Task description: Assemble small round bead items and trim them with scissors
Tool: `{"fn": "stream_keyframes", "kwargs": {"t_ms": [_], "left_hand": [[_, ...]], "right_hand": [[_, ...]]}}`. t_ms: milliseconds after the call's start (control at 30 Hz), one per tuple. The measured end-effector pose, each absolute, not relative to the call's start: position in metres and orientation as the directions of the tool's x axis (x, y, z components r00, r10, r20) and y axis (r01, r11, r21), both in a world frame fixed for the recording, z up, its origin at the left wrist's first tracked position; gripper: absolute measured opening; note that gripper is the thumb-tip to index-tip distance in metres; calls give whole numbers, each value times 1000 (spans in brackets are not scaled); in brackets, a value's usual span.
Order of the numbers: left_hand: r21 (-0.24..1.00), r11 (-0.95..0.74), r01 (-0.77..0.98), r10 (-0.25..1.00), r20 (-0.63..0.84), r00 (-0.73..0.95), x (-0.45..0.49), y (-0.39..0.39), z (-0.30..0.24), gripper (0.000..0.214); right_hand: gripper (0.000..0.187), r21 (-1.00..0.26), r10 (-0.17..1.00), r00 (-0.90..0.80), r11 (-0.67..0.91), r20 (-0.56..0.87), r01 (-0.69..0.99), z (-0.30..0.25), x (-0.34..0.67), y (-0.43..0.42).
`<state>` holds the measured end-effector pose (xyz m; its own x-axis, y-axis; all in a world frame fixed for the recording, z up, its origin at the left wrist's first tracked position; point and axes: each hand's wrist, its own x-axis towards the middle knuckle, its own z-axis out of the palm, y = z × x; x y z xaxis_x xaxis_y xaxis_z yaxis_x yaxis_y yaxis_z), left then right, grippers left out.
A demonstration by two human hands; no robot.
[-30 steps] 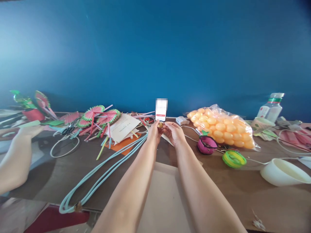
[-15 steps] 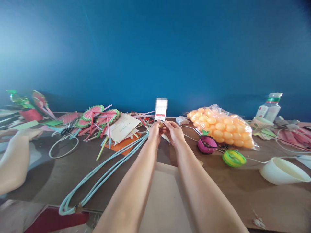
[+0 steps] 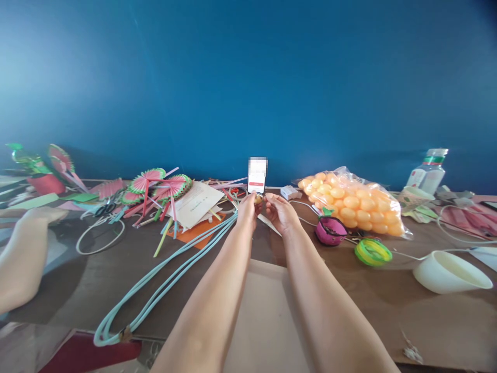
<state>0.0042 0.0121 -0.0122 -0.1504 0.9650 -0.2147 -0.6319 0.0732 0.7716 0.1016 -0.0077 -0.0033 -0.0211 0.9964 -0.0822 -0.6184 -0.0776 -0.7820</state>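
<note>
My left hand (image 3: pixel 248 210) is closed around a small golden-brown object (image 3: pixel 259 198), mostly covered by the fingers, so I cannot tell its kind. Just to its right, my right hand (image 3: pixel 281 210) has thumb and fingers pinched together; whatever lies between the tips is too small to make out. Behind both hands a phone (image 3: pixel 257 173) with a lit white screen stands upright near the wall. A small white box (image 3: pixel 290 192) lies right of my fingers. Under my forearms is a beige board (image 3: pixel 267 311).
Pale blue looped tubing (image 3: pixel 166 280) and watermelon-patterned paper fans (image 3: pixel 173 187) lie left. On the right are a clear bag of orange balls (image 3: pixel 355 204), a magenta pouch (image 3: pixel 330 230), a green-yellow tape roll (image 3: pixel 373 252), a white bowl (image 3: pixel 452 274) and a bottle (image 3: pixel 429 171). Another person's arm (image 3: pixel 23 254) rests far left.
My right hand has shifted slightly right, and the gap between my two hands is wider. The left hand stays in place with the small object.
</note>
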Motion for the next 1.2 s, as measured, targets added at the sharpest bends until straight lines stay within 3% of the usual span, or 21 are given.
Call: {"fn": "stream_keyframes", "kwargs": {"t_ms": [367, 967, 1200], "left_hand": [[808, 1, -589, 979, -122, -166, 7, 5, -9, 22], [837, -6, -547, 974, -119, -192, 6, 6, -8, 25], [842, -12, -539, 974, -113, -198, 7, 0, -3, 19]], "right_hand": [[21, -832, 991, -42, -128, -126, -540, -4, 99, -7], [26, -841, 998, -57, -64, -40, -537, -3, 100, -8], [30, -832, 995, -67, -93, -67, -546, -2, 103, -10]]}}
